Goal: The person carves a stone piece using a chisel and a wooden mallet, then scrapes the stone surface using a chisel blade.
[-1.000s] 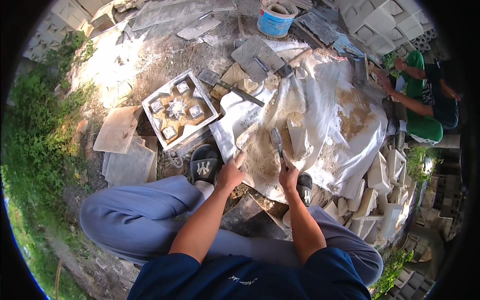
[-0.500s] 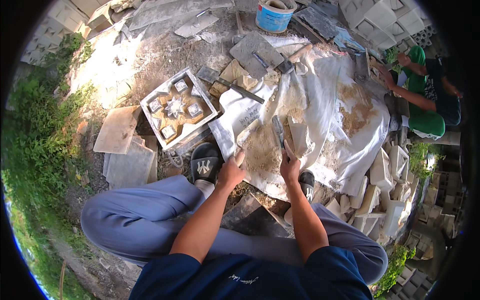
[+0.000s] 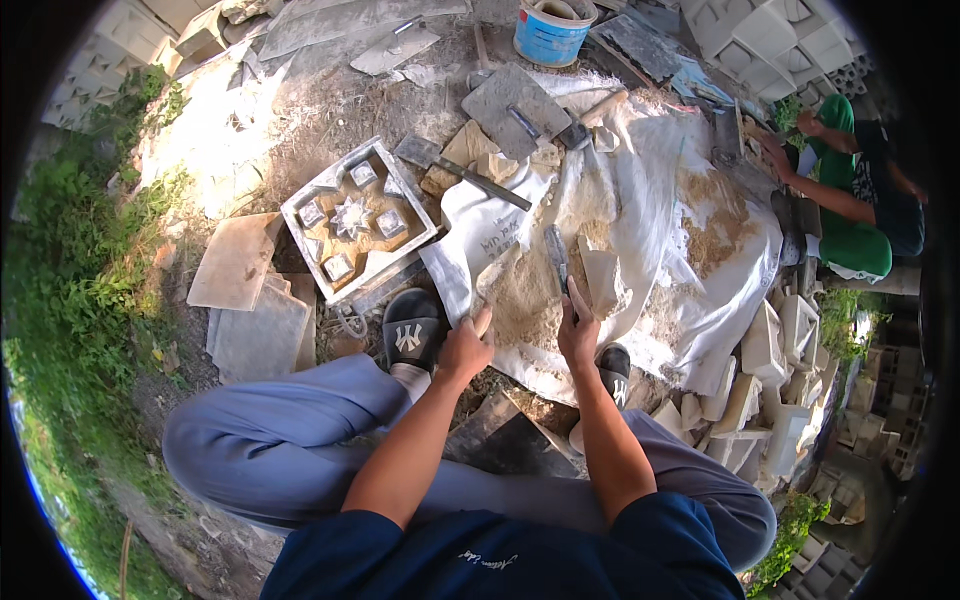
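Observation:
My left hand (image 3: 466, 346) is closed on the near edge of a white woven sack (image 3: 462, 262) spread over the ground between my feet. In my right hand (image 3: 579, 335) is a narrow trowel (image 3: 557, 250), its blade pointing away from me over the sack. Beneath the blade lies a heap of pale sandy mix (image 3: 525, 295). A whitish block piece (image 3: 602, 280) stands just right of the trowel. Left of the sack sits a square mould frame (image 3: 410, 180) with a star-shaped centre and several small raised blocks.
A hammer-like tool (image 3: 480, 183), a flat float (image 3: 515, 110) and a blue bucket (image 3: 553, 38) lie beyond the sack. Stone slabs (image 3: 258, 325) stack at left; broken block pieces (image 3: 745, 400) pile at right. A co-worker in green trousers (image 3: 845, 235) sits at far right.

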`<action>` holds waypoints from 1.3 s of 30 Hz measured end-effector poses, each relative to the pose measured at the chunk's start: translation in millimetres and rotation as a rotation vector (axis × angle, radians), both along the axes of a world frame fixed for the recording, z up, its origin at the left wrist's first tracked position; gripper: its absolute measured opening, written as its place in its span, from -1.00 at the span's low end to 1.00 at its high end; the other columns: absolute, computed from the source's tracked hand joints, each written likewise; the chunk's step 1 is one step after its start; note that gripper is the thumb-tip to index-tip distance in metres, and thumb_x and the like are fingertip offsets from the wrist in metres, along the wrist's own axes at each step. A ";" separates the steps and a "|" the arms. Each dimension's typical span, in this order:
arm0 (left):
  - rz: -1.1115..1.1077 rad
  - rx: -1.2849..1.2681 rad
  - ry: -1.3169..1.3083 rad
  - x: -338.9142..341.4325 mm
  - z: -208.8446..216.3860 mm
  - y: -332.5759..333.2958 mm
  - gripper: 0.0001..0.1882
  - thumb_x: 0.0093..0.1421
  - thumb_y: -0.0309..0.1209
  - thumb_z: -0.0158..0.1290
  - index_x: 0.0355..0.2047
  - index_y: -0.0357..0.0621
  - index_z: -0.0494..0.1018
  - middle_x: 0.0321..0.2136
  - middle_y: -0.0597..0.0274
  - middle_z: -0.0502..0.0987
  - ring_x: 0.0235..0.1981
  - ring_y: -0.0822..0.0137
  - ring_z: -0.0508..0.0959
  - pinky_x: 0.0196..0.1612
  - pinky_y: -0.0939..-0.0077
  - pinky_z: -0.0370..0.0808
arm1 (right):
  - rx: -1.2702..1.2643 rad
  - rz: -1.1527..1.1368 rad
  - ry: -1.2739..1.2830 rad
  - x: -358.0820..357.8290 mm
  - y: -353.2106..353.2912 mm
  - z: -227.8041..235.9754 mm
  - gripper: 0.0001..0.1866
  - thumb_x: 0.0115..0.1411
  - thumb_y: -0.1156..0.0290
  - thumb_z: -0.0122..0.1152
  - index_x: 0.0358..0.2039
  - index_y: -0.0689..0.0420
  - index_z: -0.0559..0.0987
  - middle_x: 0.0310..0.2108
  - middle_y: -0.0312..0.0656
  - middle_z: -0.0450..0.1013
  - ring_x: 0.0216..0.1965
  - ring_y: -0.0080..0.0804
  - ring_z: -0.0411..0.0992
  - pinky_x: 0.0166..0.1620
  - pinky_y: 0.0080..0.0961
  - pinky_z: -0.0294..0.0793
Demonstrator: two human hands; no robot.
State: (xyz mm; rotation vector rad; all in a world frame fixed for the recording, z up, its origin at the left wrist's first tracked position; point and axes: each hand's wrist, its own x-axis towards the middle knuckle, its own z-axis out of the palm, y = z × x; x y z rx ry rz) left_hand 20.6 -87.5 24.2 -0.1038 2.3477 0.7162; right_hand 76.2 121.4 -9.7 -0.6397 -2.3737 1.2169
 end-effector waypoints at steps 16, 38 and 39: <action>-0.019 0.084 0.147 2.0 -22.7 8.3 -0.50 0.25 -0.11 0.07 -0.06 -0.35 0.42 -0.09 -0.32 0.52 -0.08 -0.27 0.56 -0.01 -0.01 0.52 | -0.039 -0.034 -0.201 8.2 -20.0 11.5 -0.59 0.31 0.40 0.13 0.18 -0.03 0.53 -0.59 0.21 0.41 -0.61 0.03 0.44 -0.45 -0.24 0.43; -0.105 0.045 0.223 3.5 -25.9 10.1 -0.49 0.28 -0.22 0.04 0.20 -0.15 0.33 -0.10 -0.29 0.48 -0.09 -0.25 0.53 -0.02 -0.03 0.51 | 0.022 0.062 -0.138 7.9 -22.8 10.9 -0.63 0.33 0.38 0.14 0.14 0.07 0.55 -0.48 0.23 0.48 -0.47 -0.28 0.58 -0.38 -0.33 0.46; -0.118 0.043 0.242 4.3 -28.0 8.9 -0.49 0.29 -0.21 0.04 0.16 -0.21 0.33 -0.10 -0.29 0.48 -0.09 -0.25 0.54 -0.02 -0.03 0.51 | 0.029 0.030 -0.116 9.7 -26.0 8.9 -0.64 0.34 0.40 0.14 0.14 0.07 0.56 -0.49 0.21 0.48 -0.45 -0.45 0.55 -0.36 -0.37 0.46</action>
